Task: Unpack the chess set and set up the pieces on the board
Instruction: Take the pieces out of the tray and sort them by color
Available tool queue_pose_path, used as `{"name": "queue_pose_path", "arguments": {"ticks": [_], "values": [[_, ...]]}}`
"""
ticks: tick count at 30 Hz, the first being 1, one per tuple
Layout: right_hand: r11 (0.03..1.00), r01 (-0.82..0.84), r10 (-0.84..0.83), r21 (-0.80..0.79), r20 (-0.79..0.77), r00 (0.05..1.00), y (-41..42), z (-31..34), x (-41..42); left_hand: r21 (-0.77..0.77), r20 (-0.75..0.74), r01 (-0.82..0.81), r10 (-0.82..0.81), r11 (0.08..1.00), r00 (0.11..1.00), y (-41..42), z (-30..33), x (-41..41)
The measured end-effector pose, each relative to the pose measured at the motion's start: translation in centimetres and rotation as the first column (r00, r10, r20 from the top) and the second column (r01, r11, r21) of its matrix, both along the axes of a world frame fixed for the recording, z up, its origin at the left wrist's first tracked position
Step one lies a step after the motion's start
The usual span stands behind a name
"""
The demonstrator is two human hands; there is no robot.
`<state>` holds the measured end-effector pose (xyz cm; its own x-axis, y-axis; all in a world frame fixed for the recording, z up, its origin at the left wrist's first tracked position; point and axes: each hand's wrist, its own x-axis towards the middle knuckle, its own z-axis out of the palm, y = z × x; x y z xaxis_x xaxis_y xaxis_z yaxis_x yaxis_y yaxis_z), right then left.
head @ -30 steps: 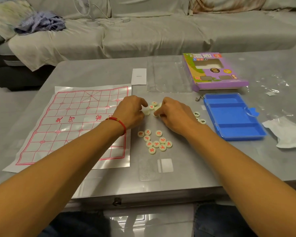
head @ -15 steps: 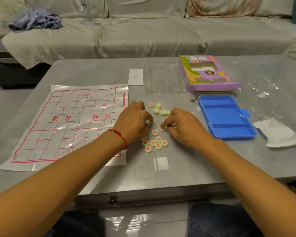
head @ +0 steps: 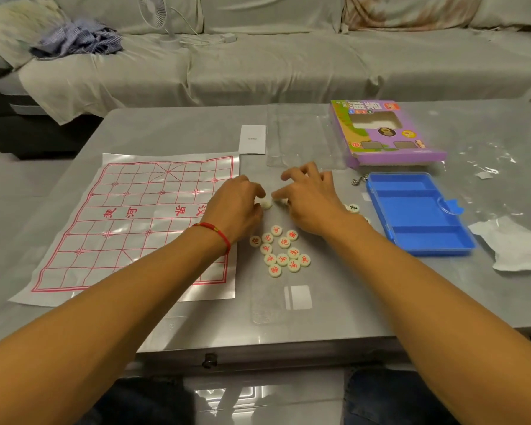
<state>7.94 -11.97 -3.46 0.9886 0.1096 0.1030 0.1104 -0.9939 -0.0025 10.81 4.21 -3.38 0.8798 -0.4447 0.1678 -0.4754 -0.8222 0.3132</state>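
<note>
Your red-marked pieces (head: pixel 282 251) sit in a tight cluster on the grey table (head: pixel 350 302), face up, just right of the board sheet (head: pixel 129 222) and just below your hands; red characters show on each disc but are too small to read. One blank-side piece (head: pixel 266 204) lies between your hands; your left hand (head: pixel 236 207) has fingers curled down, fingertips at that piece; whether it actually pinches it I cannot tell. Your right hand (head: pixel 311 200) has thumb and index closed on a pale piece, other fingers raised and spread. A dark-marked piece (head: pixel 354 207) lies just right of your right wrist.

Board sheet: red grid, no pieces on it; river row printed in large red characters, upside down to you; its right edge is near the cluster.

Blue plastic case (head: pixel 417 213): open, compartments hold nothing; near the table's right side. Purple box (head: pixel 387 133) behind it, printed characters upside down, window cut-out. A white card (head: pixel 252 139) and clear plastic sheet (head: pixel 301 136) lie behind your hands; bare table surface in front of the cluster up to the near edge.
</note>
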Motion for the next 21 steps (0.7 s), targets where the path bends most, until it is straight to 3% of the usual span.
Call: {"name": "queue_pose_path", "arguments": {"ticks": [8,13,17,21], "values": [[0.988,-0.157,0.157,-0.006,0.016,0.987,-1.2,0.4,-4.8,0.020,-0.098,0.073,-0.071,0.997,0.993,-1.3,-0.2,1.2],[0.984,-0.172,0.169,0.037,0.071,0.983,-1.2,-0.8,-6.7,-0.003,-0.118,0.056,-0.056,0.998,0.991,-1.1,0.2,0.5],[0.978,-0.175,0.163,0.113,0.104,0.981,-1.0,-1.2,-7.7,-0.150,-0.192,-0.015,-0.014,0.989,0.981,-0.9,0.8,-0.8],[0.942,-0.106,0.027,0.318,0.243,0.970,-1.8,-0.6,-8.0,-0.378,-0.452,-0.168,-0.023,0.910,0.892,-0.9,2.1,-2.1]]}}
